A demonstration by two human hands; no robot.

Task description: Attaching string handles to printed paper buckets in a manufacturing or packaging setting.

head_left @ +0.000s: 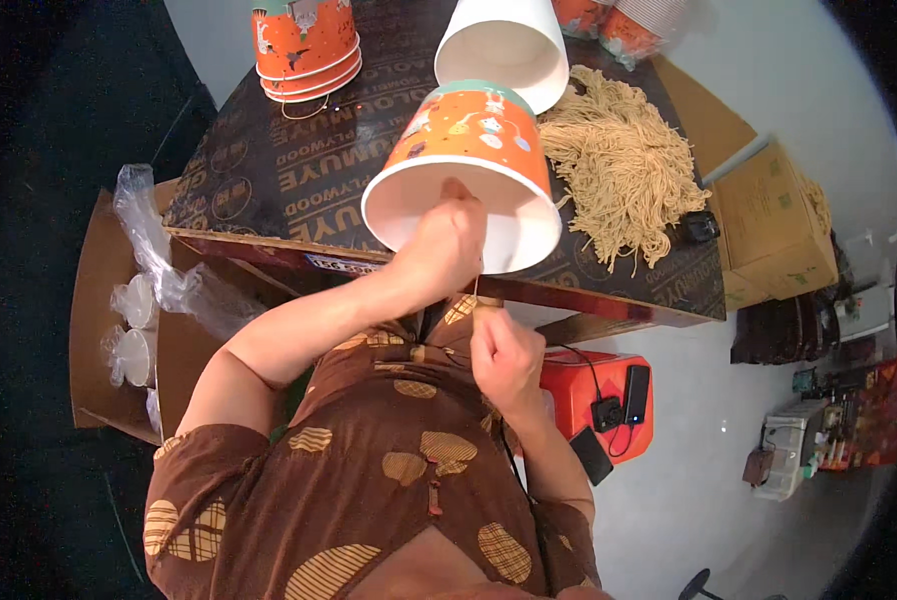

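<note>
An orange paper bucket (474,130) with cartoon prints and a white rim lies tipped on the table's near edge, its mouth facing me. My left hand (449,232) reaches into that mouth, fingers closed; its fingertips are partly hidden and I cannot make out what they hold. Below the rim, my right hand (507,355) is closed on a thin tan cord (477,288), which runs up toward the bucket. Just behind lies a white bucket (504,50) on its side. A heap of tan cords (619,160) spreads over the table to the right.
Stacked orange buckets (309,50) stand upside down at the far left of the dark plywood table (239,170). More buckets (634,30) lie far right. An open carton (94,370) with wrapped white cups is at left. A red stool (579,385) carries black devices and cables; another carton (774,215) stands right.
</note>
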